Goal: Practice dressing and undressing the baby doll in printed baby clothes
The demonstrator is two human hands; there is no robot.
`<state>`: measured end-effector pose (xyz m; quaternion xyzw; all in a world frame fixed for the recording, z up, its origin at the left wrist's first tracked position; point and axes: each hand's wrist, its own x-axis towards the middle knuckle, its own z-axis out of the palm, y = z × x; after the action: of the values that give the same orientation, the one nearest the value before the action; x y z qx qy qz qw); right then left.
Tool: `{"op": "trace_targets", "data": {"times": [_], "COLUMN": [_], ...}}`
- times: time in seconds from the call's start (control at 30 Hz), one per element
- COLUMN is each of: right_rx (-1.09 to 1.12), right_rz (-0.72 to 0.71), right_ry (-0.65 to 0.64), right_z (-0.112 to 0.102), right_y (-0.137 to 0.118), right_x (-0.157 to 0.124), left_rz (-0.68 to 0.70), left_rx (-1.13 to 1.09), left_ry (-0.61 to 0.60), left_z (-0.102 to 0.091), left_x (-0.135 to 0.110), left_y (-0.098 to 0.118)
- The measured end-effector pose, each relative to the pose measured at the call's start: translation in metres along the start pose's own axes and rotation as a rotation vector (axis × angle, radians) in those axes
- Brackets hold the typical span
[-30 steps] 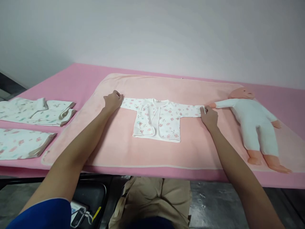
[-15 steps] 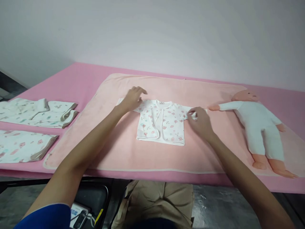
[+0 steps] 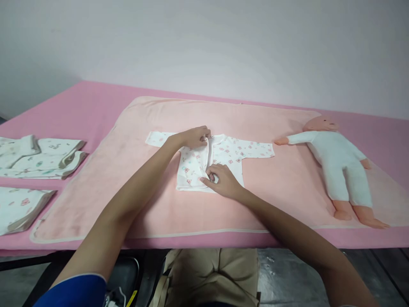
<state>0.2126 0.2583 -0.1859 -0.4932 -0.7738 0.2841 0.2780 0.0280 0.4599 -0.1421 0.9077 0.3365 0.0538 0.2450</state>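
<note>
Left arm [image 3: 137, 192], one: forearm bare, extending from 7 o'clock, elbow slightly bent, forearm directed toward 1 o'clock. Left wrist [image 3: 179, 141]: turned toward 3 o'clock. Left grip [image 3: 195, 137], one: back of hand uppermost, fingers curled in a pinch.

Right arm [image 3: 287, 228], one: forearm bare, extending from 4 o'clock, elbow bent, forearm directed toward 10 o'clock. Right grip [image 3: 223, 181], one: at 5 o'clock from the left, near but apart; fingers bent, thumb toward 10 o'clock, pinching.
</note>
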Motion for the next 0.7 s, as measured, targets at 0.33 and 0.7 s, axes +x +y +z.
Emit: {"op": "trace_targets", "data": {"times": [0.33, 0.7], "right_rx": [-0.09, -0.158], "right_rz": [0.019, 0.129], "right_ry": [0.018, 0.129], "right_z": [0.007, 0.015], "right_y": [-0.007, -0.033], "right_x": [-0.009, -0.011], "left_rz": [-0.091, -0.221], "left_rx": [0.024, -0.21], "left_ry": [0.068, -0.099], "left_z": [0.013, -0.008], "left_x": [0.006, -0.004], "left_y": [0.009, 0.015]}}
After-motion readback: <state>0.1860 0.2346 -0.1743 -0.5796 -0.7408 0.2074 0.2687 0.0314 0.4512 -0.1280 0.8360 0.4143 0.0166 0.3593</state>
